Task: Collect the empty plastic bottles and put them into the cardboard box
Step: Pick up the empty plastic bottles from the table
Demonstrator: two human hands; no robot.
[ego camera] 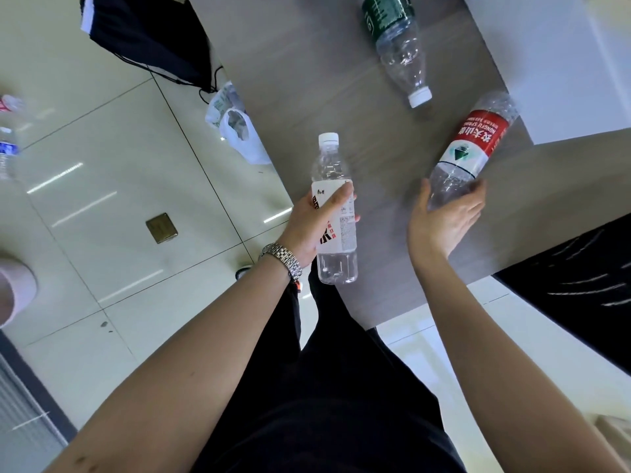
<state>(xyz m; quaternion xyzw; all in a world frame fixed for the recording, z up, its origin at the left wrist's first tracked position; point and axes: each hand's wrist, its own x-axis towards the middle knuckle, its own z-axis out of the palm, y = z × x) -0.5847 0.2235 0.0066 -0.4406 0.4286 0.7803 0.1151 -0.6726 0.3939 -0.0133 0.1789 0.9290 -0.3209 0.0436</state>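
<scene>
My left hand (pixel 312 225), with a metal watch on the wrist, grips a clear bottle with a white label (pixel 336 233) and a white cap, held over the near edge of the grey table (pixel 307 80). My right hand (pixel 444 220) wraps around the neck end of a red-labelled clear bottle (pixel 473 148) that lies tilted on the table. A green-labelled clear bottle (pixel 396 39) with a white cap lies farther back on the table. More bottles (pixel 6 148) show blurred at the far left on the floor. No cardboard box is clearly in view.
A black bag (pixel 150 39) and a white plastic bag (pixel 239 134) sit by the table's left edge. A brass floor socket (pixel 161 227) is set in the glossy tiles. A black chair (pixel 587 288) stands at the right. A white surface (pixel 563 63) adjoins the table.
</scene>
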